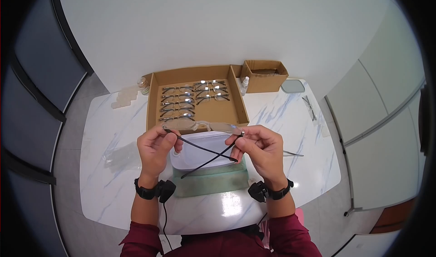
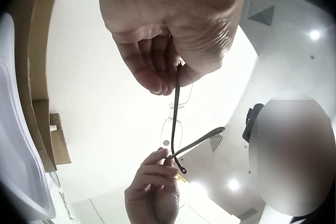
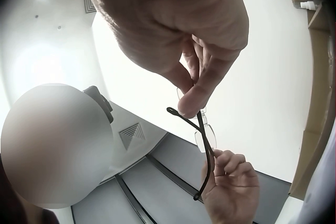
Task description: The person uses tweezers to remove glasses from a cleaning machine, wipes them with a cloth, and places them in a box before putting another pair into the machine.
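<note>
A pair of rimless glasses [image 1: 220, 128] with thin black temples is held up between both hands, lenses away from the person. My left hand [image 1: 154, 150] pinches the left end, thumb and fingers where the lens meets the temple. At the other end, my right hand [image 1: 261, 148] grips the hinge area between thumb and fingers. Folded inward, the black temples [image 2: 177, 111] cross each other. In the right wrist view, a temple [image 3: 205, 174] runs down past the fingertips of the left hand. Beneath the glasses is a white plastic tub [image 1: 209, 140] overlapping a translucent green block [image 1: 209, 186].
A shallow cardboard tray [image 1: 218, 116] behind holds rows of glasses [image 1: 177, 98]. Beside it stand a spray bottle [image 1: 245, 82], a cardboard box [image 1: 265, 82] and a small jar [image 1: 143, 85]. More glasses [image 1: 310, 108] lie at right; clear plastic [image 1: 120, 157] lies at left.
</note>
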